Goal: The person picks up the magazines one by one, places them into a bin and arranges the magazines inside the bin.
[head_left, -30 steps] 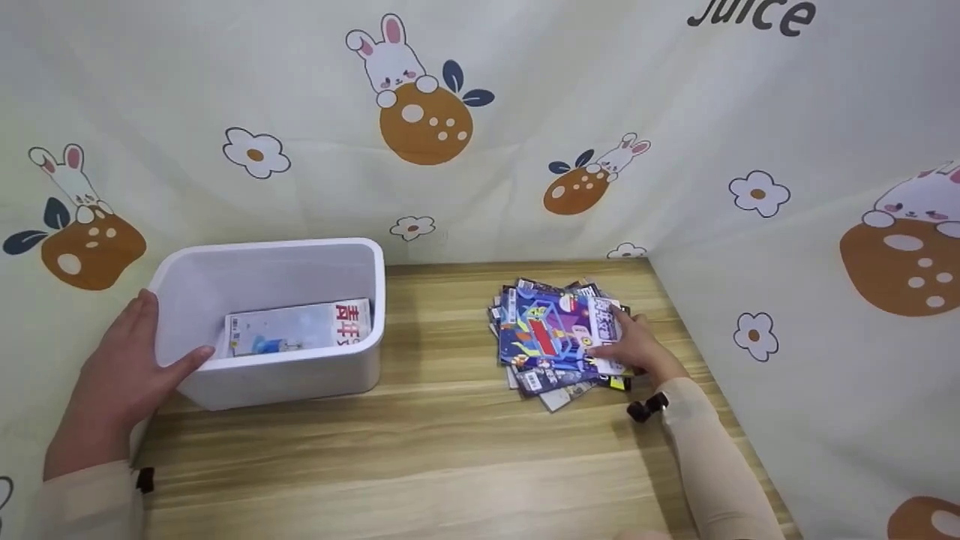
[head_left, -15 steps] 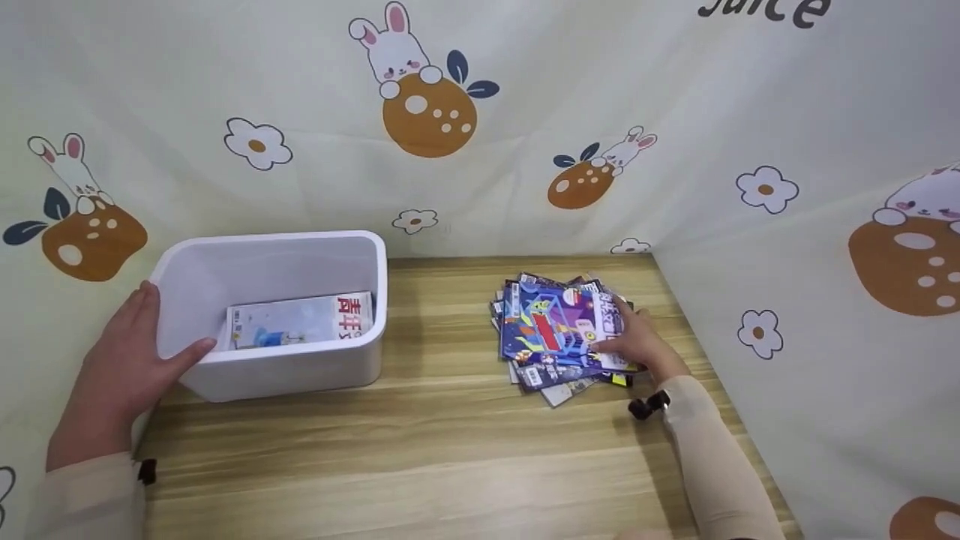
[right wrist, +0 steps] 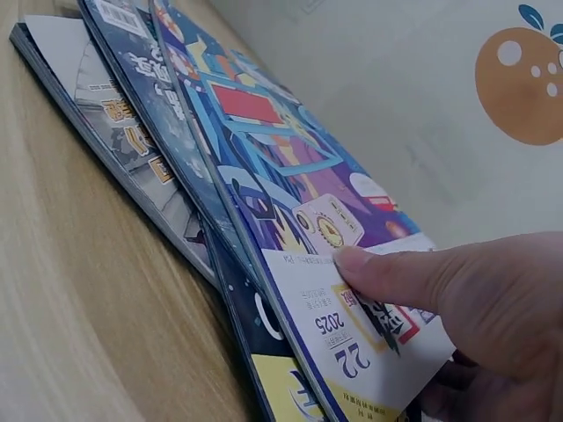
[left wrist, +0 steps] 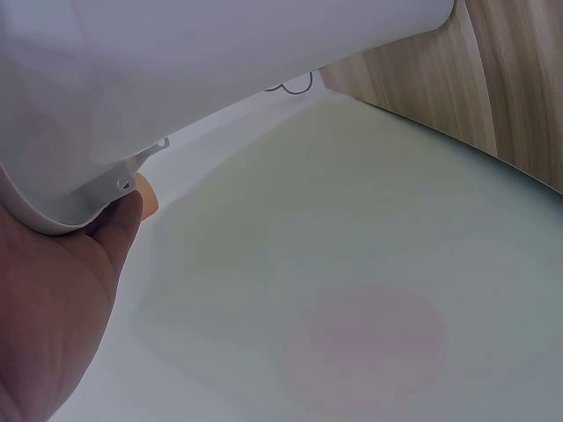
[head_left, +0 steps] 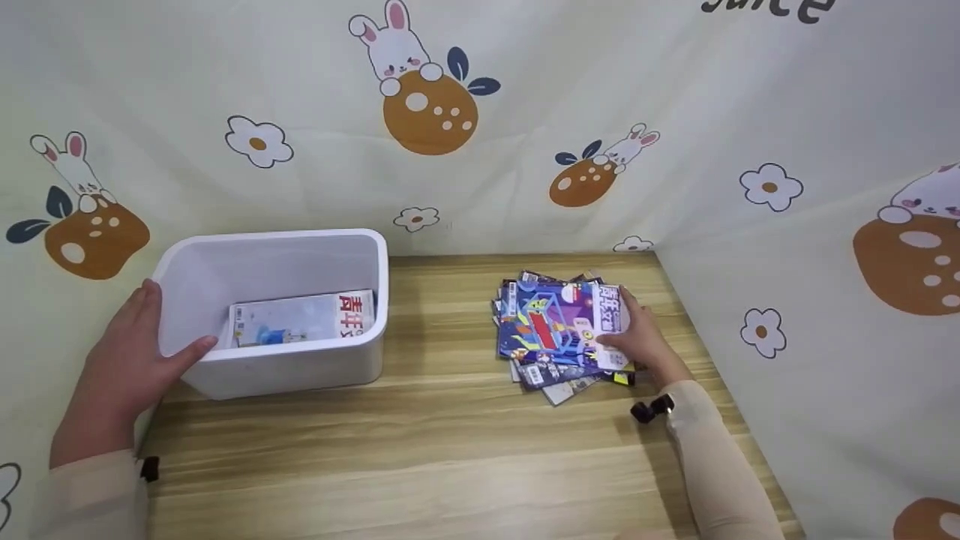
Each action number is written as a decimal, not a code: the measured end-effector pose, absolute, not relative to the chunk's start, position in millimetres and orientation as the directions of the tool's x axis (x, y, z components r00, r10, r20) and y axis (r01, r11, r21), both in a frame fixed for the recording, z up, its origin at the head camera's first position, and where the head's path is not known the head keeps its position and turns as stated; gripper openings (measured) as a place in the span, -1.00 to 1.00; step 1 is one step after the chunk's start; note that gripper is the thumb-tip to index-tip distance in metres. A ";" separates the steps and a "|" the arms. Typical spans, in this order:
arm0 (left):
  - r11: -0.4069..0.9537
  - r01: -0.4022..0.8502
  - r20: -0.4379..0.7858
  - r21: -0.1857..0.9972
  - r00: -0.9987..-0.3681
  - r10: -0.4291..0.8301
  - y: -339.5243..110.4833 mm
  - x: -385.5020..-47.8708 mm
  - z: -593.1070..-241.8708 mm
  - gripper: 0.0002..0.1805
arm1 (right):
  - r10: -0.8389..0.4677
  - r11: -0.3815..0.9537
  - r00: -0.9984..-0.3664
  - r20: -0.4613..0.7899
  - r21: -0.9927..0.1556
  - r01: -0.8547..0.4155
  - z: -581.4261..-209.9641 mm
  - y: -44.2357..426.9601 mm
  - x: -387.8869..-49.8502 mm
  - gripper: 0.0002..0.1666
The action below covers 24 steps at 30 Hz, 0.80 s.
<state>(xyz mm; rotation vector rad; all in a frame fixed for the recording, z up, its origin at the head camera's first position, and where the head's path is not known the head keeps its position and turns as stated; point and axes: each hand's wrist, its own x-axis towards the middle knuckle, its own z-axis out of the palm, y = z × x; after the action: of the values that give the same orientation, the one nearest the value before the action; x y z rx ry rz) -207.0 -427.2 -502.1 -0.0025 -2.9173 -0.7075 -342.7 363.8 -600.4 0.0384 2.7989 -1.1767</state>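
Magazine (head_left: 551, 326) atop others (head_left: 562, 375), cloth (head_left: 495, 187) behind

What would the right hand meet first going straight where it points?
The right hand would first meet the rectangular purple-blue paper magazine under its thumb; depth beyond is unclear.

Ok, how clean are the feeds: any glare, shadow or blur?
Head: pale glare on the near tabletop, soft shadows beside the white bin and right sleeve. Left wrist: washed out, a blurred pinkish patch on the backdrop. Right wrist: duller light, but the top magazine is sharp enough to read 2025.
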 end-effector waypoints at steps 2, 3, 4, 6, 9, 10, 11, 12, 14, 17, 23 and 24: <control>0.892 0.031 0.135 0.451 -0.990 -0.034 -426.7 -207.4 -502.4 0.38 | -0.022 0.649 -0.994 -0.111 -0.757 0.070 -600.8 365.4 -343.1 0.52; 0.894 0.029 0.135 0.448 -0.990 -0.036 -426.7 -207.6 -502.7 0.38 | -0.026 0.621 -0.994 -0.110 -0.780 0.070 -601.2 366.2 -343.7 0.50; 0.895 0.025 0.135 0.446 -0.990 -0.040 -426.5 -207.7 -502.9 0.39 | -0.033 0.595 -0.994 -0.108 -0.801 0.067 -601.5 366.8 -344.1 0.48; 0.896 0.018 0.133 0.443 -0.990 -0.046 -426.5 -207.8 -503.3 0.39 | -0.048 0.548 -0.993 -0.108 -0.834 0.064 -602.4 368.7 -344.5 0.45; 0.896 0.013 0.129 0.443 -0.990 -0.049 -426.1 -208.7 -503.3 0.40 | -0.061 0.512 -0.991 -0.117 -0.856 0.070 -604.6 372.4 -344.4 0.38; 0.896 0.013 0.128 0.445 -0.991 -0.049 -426.3 -208.9 -503.0 0.40 | -0.068 0.502 -0.991 -0.117 -0.862 0.067 -605.2 373.2 -344.8 0.34; 0.895 0.015 0.129 0.447 -0.991 -0.048 -426.3 -209.0 -502.6 0.40 | -0.074 0.498 -0.991 -0.115 -0.865 0.064 -605.6 374.0 -344.9 0.30; 0.894 0.016 0.128 0.448 -0.991 -0.046 -426.3 -209.1 -502.3 0.39 | -0.078 0.487 -0.990 -0.114 -0.871 0.062 -605.9 374.5 -345.1 0.27; 0.892 0.019 0.126 0.452 -0.991 -0.043 -426.2 -209.1 -501.6 0.39 | -0.084 0.455 -0.989 -0.125 -0.887 0.073 -606.0 375.2 -344.7 0.17; 0.890 0.018 0.120 0.455 -0.992 -0.042 -425.6 -208.0 -500.8 0.39 | -0.086 0.421 -0.984 -0.156 -0.901 0.107 -605.2 375.2 -342.9 0.05; 0.896 0.027 0.134 0.442 -0.990 -0.037 -424.6 -204.4 -499.9 0.38 | -0.070 0.335 -0.979 -0.193 -0.929 0.159 -607.2 370.4 -340.2 -0.07; 0.899 0.027 0.140 0.436 -0.989 -0.038 -424.9 -203.2 -499.9 0.38 | -0.074 0.328 -0.981 -0.181 -0.933 0.147 -608.1 368.6 -340.1 -0.08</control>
<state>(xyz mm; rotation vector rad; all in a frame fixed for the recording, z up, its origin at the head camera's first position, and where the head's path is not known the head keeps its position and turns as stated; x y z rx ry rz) -203.2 -424.9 -499.9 0.0083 -2.9198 -0.6739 -340.1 368.6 -608.1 0.0673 2.3981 -1.7172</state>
